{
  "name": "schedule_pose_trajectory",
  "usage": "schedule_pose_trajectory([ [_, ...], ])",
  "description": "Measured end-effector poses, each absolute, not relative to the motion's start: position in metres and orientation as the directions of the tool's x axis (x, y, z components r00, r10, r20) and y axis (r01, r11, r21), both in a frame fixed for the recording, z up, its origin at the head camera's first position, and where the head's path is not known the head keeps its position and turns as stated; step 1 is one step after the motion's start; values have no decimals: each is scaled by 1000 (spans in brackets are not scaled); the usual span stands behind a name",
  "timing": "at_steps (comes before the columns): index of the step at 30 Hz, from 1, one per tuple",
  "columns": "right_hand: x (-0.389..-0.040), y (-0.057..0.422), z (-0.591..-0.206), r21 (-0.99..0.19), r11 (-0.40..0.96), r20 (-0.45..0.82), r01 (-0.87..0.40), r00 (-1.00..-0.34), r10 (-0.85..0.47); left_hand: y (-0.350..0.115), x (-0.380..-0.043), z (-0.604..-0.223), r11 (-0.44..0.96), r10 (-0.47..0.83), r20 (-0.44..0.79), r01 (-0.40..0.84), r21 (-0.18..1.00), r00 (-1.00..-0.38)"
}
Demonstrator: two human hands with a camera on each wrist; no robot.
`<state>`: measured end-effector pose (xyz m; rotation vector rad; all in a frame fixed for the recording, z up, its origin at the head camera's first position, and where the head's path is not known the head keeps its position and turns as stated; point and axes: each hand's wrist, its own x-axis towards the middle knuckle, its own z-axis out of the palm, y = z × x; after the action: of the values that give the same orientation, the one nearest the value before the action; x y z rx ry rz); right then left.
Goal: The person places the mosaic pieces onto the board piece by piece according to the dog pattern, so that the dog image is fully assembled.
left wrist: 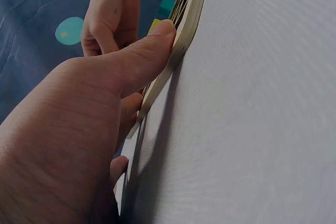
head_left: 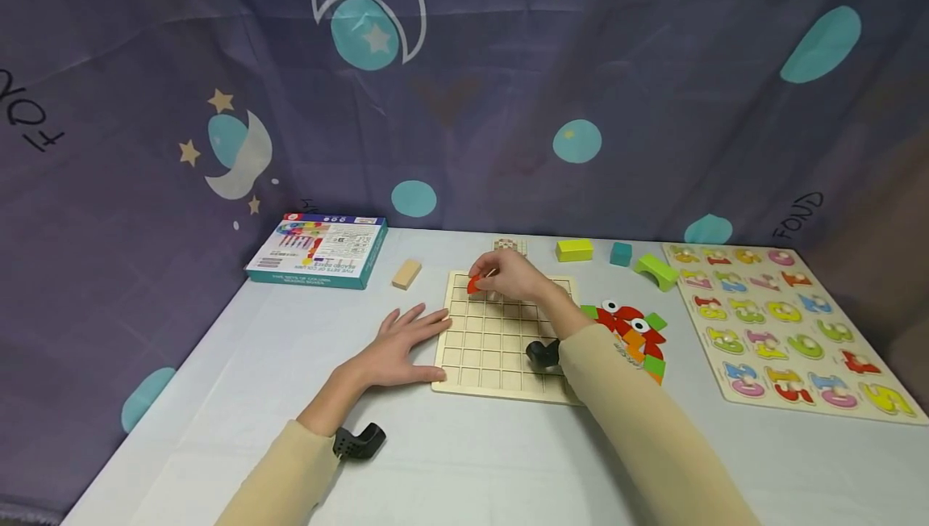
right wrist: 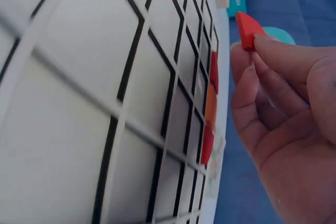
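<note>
A wooden grid board [head_left: 482, 340] lies on the table in front of me. My left hand [head_left: 402, 348] touches its left edge with fingers spread and fairly straight; in the left wrist view the thumb [left wrist: 152, 51] rests against the rim. Over the board's far left part, my right hand [head_left: 511, 276] pinches a small red wooden piece [right wrist: 249, 30] between thumb and fingertips. The right wrist view shows an orange piece [right wrist: 210, 107] and two more red ones on the board's far rows, partly hidden from the head camera by the hand.
Right of the board lies a pile of red, orange and green pieces [head_left: 631, 328] with eye discs. Farther right is a number puzzle board [head_left: 784, 324]. Behind stand yellow [head_left: 574, 250], teal [head_left: 620, 253] and green arch [head_left: 656, 271] blocks. A plain block [head_left: 406, 273] and a box [head_left: 319, 250] are left.
</note>
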<state>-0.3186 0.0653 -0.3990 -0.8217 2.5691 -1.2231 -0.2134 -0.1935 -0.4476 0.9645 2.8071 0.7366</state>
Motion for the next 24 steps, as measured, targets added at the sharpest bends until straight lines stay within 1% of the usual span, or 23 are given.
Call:
schedule_pose_trajectory([
  [9, -321, 48, -405, -714, 580, 34, -393, -846, -532, -192, -214, -448, 683, 607, 76, 568, 460, -791],
  [18, -320, 36, -403, -622, 630, 31, -465, -819, -574, -192, -214, -449, 676, 604, 88, 568, 469, -792],
  [24, -320, 33, -406, -533, 673, 34, -513, -807, -589, -194, -213, -448, 675, 604, 94, 571, 468, -791],
])
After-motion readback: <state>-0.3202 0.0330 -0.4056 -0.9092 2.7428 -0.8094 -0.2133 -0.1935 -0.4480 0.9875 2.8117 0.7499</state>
